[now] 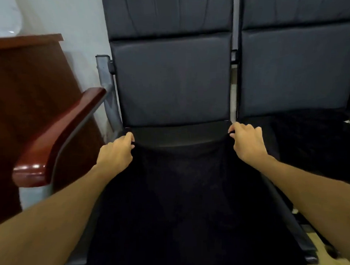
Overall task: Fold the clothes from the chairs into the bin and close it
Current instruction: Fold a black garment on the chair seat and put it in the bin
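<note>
Both arms reach forward at frame centre; the left hand (116, 153) and right hand (248, 142) each pinch a far corner of the black garment (182, 191) spread over the chair seat (178, 134). Its folds are lost in darkness, and its near edge is cut off.

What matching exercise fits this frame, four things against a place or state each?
Things:
1 left hand
2 right hand
3 armrest
4 garment

Places or states:
A spread over the seat
B pinches the garment's right corner
C glossy reddish wood, left of the seat
D pinches the garment's left corner

Pairs: 1-D, 2-B, 3-C, 4-A.
</note>
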A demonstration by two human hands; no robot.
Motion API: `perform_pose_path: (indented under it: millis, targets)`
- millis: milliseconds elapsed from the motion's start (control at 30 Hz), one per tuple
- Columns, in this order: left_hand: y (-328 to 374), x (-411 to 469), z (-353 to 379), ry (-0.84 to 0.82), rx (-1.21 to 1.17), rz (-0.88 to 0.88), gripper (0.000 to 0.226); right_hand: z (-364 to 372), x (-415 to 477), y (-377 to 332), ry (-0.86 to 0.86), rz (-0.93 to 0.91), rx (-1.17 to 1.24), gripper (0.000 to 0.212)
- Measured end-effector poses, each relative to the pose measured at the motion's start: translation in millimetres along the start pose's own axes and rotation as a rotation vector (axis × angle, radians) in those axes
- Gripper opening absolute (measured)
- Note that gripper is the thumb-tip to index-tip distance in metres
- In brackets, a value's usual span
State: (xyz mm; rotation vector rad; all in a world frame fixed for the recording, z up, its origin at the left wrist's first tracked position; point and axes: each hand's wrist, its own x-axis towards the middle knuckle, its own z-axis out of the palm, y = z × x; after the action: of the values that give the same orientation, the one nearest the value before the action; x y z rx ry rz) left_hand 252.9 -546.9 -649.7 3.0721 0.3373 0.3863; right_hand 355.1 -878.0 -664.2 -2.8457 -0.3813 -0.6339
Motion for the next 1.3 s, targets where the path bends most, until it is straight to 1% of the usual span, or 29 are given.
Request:
perform_pose_path:
  millis: [67, 167, 233, 300, 367, 433, 500, 600, 700, 767, 833, 900, 967, 1067, 1133, 1200, 1267, 1300]
  targets:
    - [-5, 20, 16, 0.038, 0.046, 0.010, 0.013, 22, 14, 6, -0.009, -0.076, -0.044, 0.014]
    - [-11, 49, 34, 0.156, 0.055, 0.002, 0.016, 46, 44, 16, 0.011, -0.137, -0.068, 0.014]
    - [-11, 69, 42, 0.205, 0.022, -0.036, 0.019, 55, 66, 16, 0.034, -0.116, -0.039, 0.015]
    - [-9, 84, 51, 0.206, 0.012, -0.057, 0.023, 62, 81, 14, 0.013, -0.075, 0.008, 0.019]
    - [-1, 88, 61, 0.190, 0.018, -0.049, 0.035, 66, 87, 11, -0.062, -0.041, 0.027, 0.031]
    - [15, 76, 69, 0.132, -0.012, -0.013, 0.045, 67, 79, 11, -0.148, -0.014, 0.017, 0.046]
    - [33, 59, 76, 0.049, -0.075, 0.039, 0.046, 67, 64, 9, -0.178, 0.015, 0.046, 0.051]
    - [65, 24, 69, -0.203, -0.173, 0.124, 0.048, 51, 27, 7, -0.224, 0.050, 0.145, 0.049]
    - [91, -15, 53, -0.450, -0.169, 0.249, 0.053, 25, -16, 1, -0.364, 0.016, 0.183, 0.051]
    - [101, -39, 41, -0.578, -0.140, 0.316, 0.057, 13, -41, -3, -0.449, -0.045, 0.087, 0.060]
    - [105, -60, 32, -0.697, -0.128, 0.346, 0.061, 8, -59, -6, -0.520, -0.125, -0.066, 0.067]
    - [107, -77, 28, -0.793, -0.098, 0.353, 0.063, 5, -69, -9, -0.539, -0.171, -0.166, 0.060]
    - [105, -92, 27, -0.858, -0.058, 0.351, 0.060, -3, -70, -6, -0.508, -0.106, -0.153, 0.054]
    - [98, -107, 26, -0.904, -0.053, 0.336, 0.056, -20, -71, 13, -0.453, 0.189, 0.019, 0.044]
    - [94, -114, 27, -0.897, -0.075, 0.311, 0.055, -29, -77, 31, -0.451, 0.325, 0.077, 0.040]
    - [94, -117, 27, -0.888, -0.082, 0.286, 0.054, -33, -86, 38, -0.476, 0.335, 0.108, 0.030]
    - [99, -115, 26, -0.885, -0.084, 0.264, 0.054, -34, -93, 32, -0.494, 0.252, 0.138, 0.023]
    - [104, -115, 25, -0.875, -0.089, 0.260, 0.055, -33, -96, 26, -0.504, 0.203, 0.143, 0.026]
